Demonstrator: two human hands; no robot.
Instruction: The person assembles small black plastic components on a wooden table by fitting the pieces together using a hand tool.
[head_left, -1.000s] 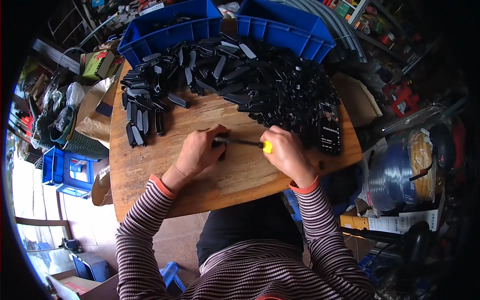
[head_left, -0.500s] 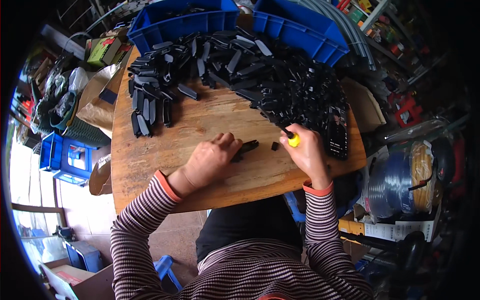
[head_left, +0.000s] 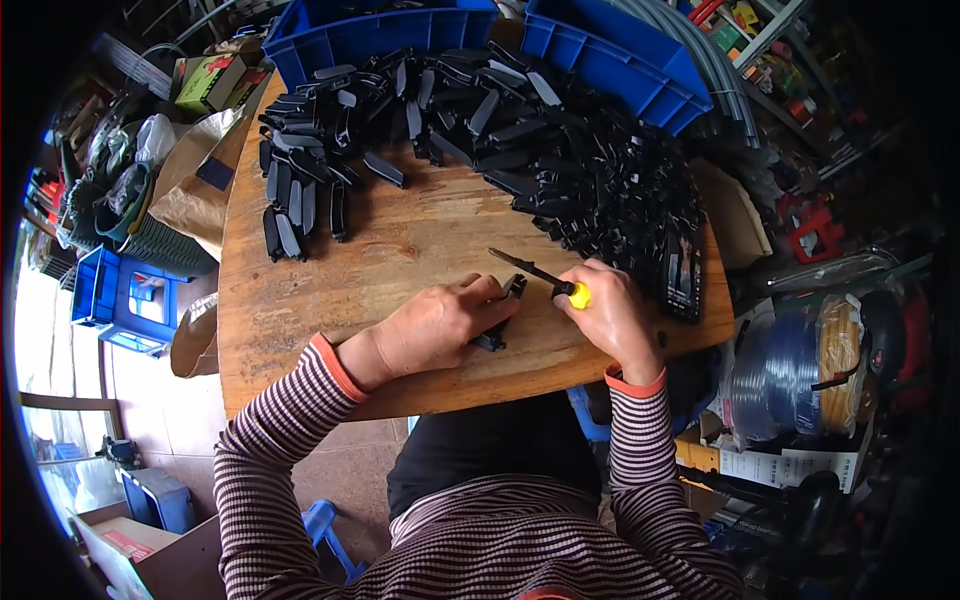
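Observation:
My left hand (head_left: 440,325) is closed around a black plastic part (head_left: 492,338) near the front middle of the table. Both ends of that part stick out past the fingers; its middle is hidden by them. My right hand (head_left: 612,312) grips the yellow handle of a screwdriver-like tool (head_left: 530,267). Its long dark shaft points left and away from me, with the tip above the wood beyond my left hand. The shaft passes close to the part's far end; whether they touch I cannot tell.
A wooden table (head_left: 340,290) carries a heap of long black plastic parts (head_left: 480,115) and a pile of smaller black pieces (head_left: 640,190). Two blue crates (head_left: 385,38) stand behind. A phone (head_left: 683,278) lies at the right edge. Wrapped coils (head_left: 785,370) stand right of the table.
My left hand has turned the black part, so its far end points up more. The tool's shaft has swung lower, toward the left hand. A small black piece between the hands no longer shows.

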